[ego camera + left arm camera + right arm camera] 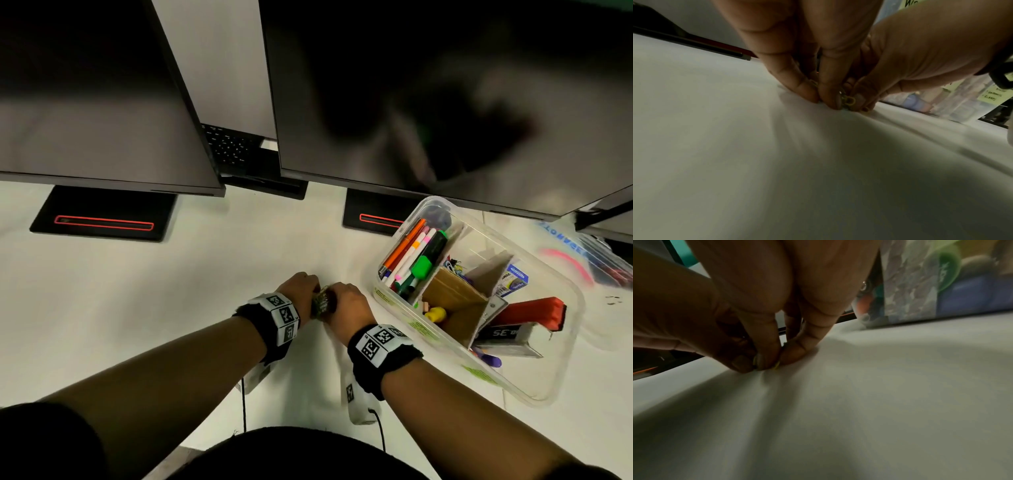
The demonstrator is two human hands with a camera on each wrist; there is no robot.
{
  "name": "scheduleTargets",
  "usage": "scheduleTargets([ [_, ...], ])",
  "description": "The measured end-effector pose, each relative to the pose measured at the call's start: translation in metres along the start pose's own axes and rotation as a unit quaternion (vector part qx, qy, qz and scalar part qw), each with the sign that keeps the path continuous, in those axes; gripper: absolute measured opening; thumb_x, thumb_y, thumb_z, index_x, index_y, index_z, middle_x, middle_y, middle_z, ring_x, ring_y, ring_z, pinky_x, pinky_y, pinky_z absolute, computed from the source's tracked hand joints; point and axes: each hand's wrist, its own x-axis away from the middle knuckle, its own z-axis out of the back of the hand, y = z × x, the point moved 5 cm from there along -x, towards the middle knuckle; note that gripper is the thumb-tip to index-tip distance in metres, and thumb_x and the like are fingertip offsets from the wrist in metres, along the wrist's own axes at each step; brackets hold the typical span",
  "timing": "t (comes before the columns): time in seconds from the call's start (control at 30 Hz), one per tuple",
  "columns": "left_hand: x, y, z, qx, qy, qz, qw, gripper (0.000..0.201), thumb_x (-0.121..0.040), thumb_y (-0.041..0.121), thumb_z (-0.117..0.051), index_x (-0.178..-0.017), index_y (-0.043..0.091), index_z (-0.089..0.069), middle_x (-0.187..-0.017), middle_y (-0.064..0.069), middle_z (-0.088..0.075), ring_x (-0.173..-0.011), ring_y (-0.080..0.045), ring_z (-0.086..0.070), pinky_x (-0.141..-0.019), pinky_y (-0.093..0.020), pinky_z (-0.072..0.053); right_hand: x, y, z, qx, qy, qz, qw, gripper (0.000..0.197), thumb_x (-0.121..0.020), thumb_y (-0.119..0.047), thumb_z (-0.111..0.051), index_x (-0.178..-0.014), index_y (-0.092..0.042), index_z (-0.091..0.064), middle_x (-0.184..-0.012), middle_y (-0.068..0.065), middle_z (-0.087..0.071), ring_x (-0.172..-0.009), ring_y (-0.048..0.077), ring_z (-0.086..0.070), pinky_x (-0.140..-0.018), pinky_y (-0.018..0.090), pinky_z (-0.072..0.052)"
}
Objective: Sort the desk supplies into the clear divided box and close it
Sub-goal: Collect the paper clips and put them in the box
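A: What are the fingers doing?

B: Both sets are bunched tight on one small heap. The left hand [301, 286] and the right hand [346, 305] meet tip to tip on the white worktop [171, 308], and between them they pinch a little cluster of paper clips [321, 303]. From the left wrist view a yellowish loop of the paper clips [849, 101] shows between the nails, with the fingers [807, 92] pressed down onto the worktop [735, 162]. From the right wrist view only a sliver of yellow peeks out under the fingers [766, 356]; the rest of the heap is hidden.

A: And the box?

B: The clear divided box [534, 387] stands open on the worktop, just right of the hands and near the right wrist. Cardboard dividers [452, 294] split it up. The compartment farthest from the hands along its left wall holds markers and pens [416, 257]. More coloured clips [455, 267] lie in the middle of the box. A red stapler [534, 311] and a staple packet [507, 337] sit on the box's right side.

A: Anything beyond the box?

B: Two dark monitors [411, 102] rise behind the hands, their bases [102, 214] resting on the worktop. A clear lid [561, 260] lies past the box, to its right.
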Motion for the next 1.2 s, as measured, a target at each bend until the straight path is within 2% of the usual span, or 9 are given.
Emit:
scheduleTargets([
  [0.13,-0.003,-0.005,0.0,0.003,0.007,0.001,1.0,0.038,-0.079,0.023,-0.066,-0.113,0.011,-0.054,-0.117,-0.01,-0.053,-0.102,-0.027,-0.056,-0.078,-0.026,-0.04,-0.002,0.001,0.001,-0.012,0.0,0.004,1.0,0.04,-0.08,-0.014,-0.067,-0.118,-0.008,-0.056,-0.117,0.013,-0.057,-0.106,0.025,-0.056,-0.086,0.02,-0.039],
  [0.23,-0.002,-0.013,0.004,0.011,0.001,0.001,1.0,0.058,-0.074,0.022,-0.075,-0.124,0.012,-0.048,-0.124,-0.01,-0.047,-0.11,-0.027,-0.053,-0.092,-0.032,-0.046,0.001,0.003,0.006,-0.026,-0.009,0.014,1.0,0.066,-0.071,-0.012,-0.077,-0.13,-0.01,-0.047,-0.127,0.011,-0.045,-0.111,0.026,-0.053,-0.095,0.018,-0.037],
  [0.33,-0.003,-0.015,0.005,-0.006,-0.011,0.001,1.0,0.07,-0.071,0.024,-0.078,-0.13,0.013,-0.042,-0.129,-0.009,-0.043,-0.116,-0.028,-0.051,-0.097,-0.034,-0.044,0.001,0.002,0.003,-0.007,-0.032,0.019,0.999,0.087,-0.062,-0.018,-0.084,-0.137,-0.013,-0.04,-0.129,0.011,-0.037,-0.113,0.028,-0.051,-0.104,0.027,-0.04],
  [0.4,-0.003,-0.009,0.002,-0.005,-0.008,-0.008,1.0,0.066,-0.072,0.025,-0.077,-0.128,0.012,-0.044,-0.127,-0.009,-0.045,-0.114,-0.027,-0.051,-0.095,-0.033,-0.044,-0.002,-0.002,0.001,0.015,-0.038,0.035,0.999,0.077,-0.063,-0.02,-0.083,-0.131,-0.011,-0.048,-0.124,0.012,-0.039,-0.106,0.028,-0.054,-0.1,0.029,-0.044],
  [0.5,-0.002,-0.001,-0.001,-0.006,0.014,-0.011,1.0,0.04,-0.081,0.024,-0.065,-0.116,0.01,-0.052,-0.119,-0.011,-0.05,-0.106,-0.027,-0.054,-0.09,-0.032,-0.045,-0.003,-0.009,0.002,0.031,-0.033,0.053,0.998,0.046,-0.074,-0.02,-0.074,-0.116,-0.007,-0.059,-0.115,0.012,-0.046,-0.096,0.029,-0.058,-0.091,0.031,-0.047],
  [0.67,-0.001,0.001,-0.004,-0.024,0.011,-0.007,1.0,0.024,-0.085,0.023,-0.06,-0.107,0.011,-0.061,-0.116,-0.01,-0.052,-0.104,-0.027,-0.055,-0.089,-0.03,-0.046,0.0,-0.003,-0.001,0.042,-0.038,0.039,0.998,0.024,-0.082,-0.014,-0.064,-0.104,-0.003,-0.062,-0.113,0.016,-0.052,-0.097,0.03,-0.057,-0.085,0.029,-0.043],
  [0.83,0.007,0.005,-0.008,-0.078,0.002,-0.061,0.995,0.022,-0.09,0.027,-0.052,-0.105,0.013,-0.06,-0.11,-0.009,-0.058,-0.106,-0.025,-0.052,-0.082,-0.029,-0.041,0.008,-0.001,-0.001,0.042,-0.032,0.046,0.998,0.021,-0.089,-0.009,-0.05,-0.104,-0.002,-0.063,-0.112,0.016,-0.059,-0.102,0.029,-0.056,-0.082,0.025,-0.039],
  [1.03,0.014,0.009,-0.008,-0.128,-0.037,-0.074,0.988,0.027,-0.094,0.029,-0.044,-0.114,0.018,-0.058,-0.115,-0.008,-0.058,-0.11,-0.027,-0.053,-0.087,-0.034,-0.044,0.018,-0.004,0.003,0.053,-0.059,0.042,0.996,0.024,-0.09,-0.01,-0.049,-0.109,-0.002,-0.062,-0.115,0.018,-0.061,-0.107,0.03,-0.057,-0.087,0.031,-0.042],
  [1.2,0.022,0.015,0.019,-0.09,-0.026,-0.075,0.993,0.026,-0.094,0.026,-0.044,-0.113,0.015,-0.059,-0.114,-0.01,-0.059,-0.106,-0.028,-0.057,-0.088,-0.032,-0.043,0.024,-0.016,0.025,0.01,-0.008,0.032,0.999,0.024,-0.09,-0.013,-0.047,-0.098,-0.003,-0.067,-0.101,0.017,-0.067,-0.096,0.031,-0.061,-0.073,0.028,-0.041],
])
